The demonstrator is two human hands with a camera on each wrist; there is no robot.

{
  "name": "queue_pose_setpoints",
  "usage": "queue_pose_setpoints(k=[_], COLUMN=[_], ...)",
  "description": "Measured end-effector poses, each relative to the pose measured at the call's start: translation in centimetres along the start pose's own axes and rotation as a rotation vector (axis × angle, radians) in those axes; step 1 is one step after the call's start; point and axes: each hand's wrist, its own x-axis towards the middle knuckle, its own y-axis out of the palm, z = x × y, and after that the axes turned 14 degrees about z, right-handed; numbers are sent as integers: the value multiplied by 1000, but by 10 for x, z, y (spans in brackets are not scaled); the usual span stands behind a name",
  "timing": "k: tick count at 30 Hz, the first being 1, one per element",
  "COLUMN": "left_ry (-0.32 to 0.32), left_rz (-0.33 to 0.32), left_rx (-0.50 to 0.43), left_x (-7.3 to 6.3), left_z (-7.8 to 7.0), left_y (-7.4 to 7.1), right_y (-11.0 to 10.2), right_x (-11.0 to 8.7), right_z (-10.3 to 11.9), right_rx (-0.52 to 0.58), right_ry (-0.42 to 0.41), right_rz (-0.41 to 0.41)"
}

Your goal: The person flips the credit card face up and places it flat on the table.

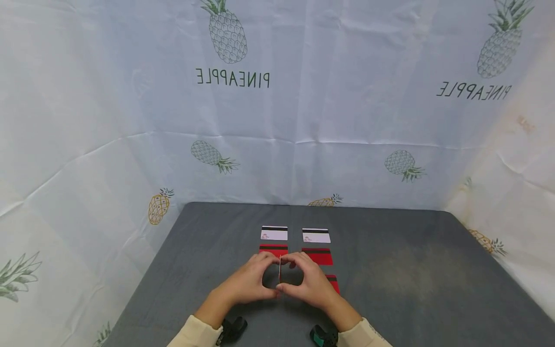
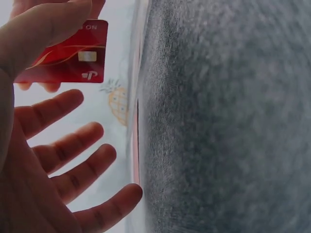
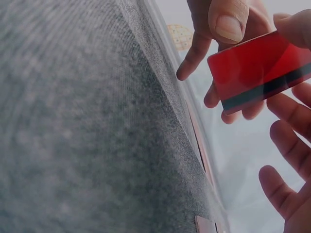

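A red bank card (image 1: 279, 271) stands on edge between my two hands, seen almost edge-on in the head view. My left hand (image 1: 247, 282) and my right hand (image 1: 313, 283) both hold it, thumbs at the near end and fingertips at the far end. The left wrist view shows its front with a gold chip (image 2: 87, 56); the left thumb crosses its upper edge, and several left fingers spread loosely below. A dark magnetic stripe (image 3: 267, 90) runs along its back in the right wrist view, where thumbs of both hands touch the upper edge.
Beyond the hands lie two white cards (image 1: 274, 233) (image 1: 316, 236) with dark stripes. Red cards (image 1: 273, 249) (image 1: 318, 257) (image 1: 333, 283) lie nearer, partly covered by the hands. A pineapple-print cloth (image 1: 303, 115) hangs behind the grey table (image 1: 403, 308). Dark devices (image 1: 235, 329) (image 1: 323, 336) sit at both wrists.
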Motion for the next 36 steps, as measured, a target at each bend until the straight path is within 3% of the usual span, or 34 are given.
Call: queue_pose_setpoints(k=[26, 30, 36], left_ry=[-17, -68, -143], left_rz=[38, 38, 33], left_rx=[50, 12, -67], left_x=[-2, -5, -10], left_z=[3, 7, 15], left_y=[0, -5, -14], right_y=[-1, 1, 0], right_x=[1, 1, 0], right_z=[2, -1, -5], right_rx=[41, 69, 168], right_ry=[-68, -24, 142], right_rz=[8, -6, 40])
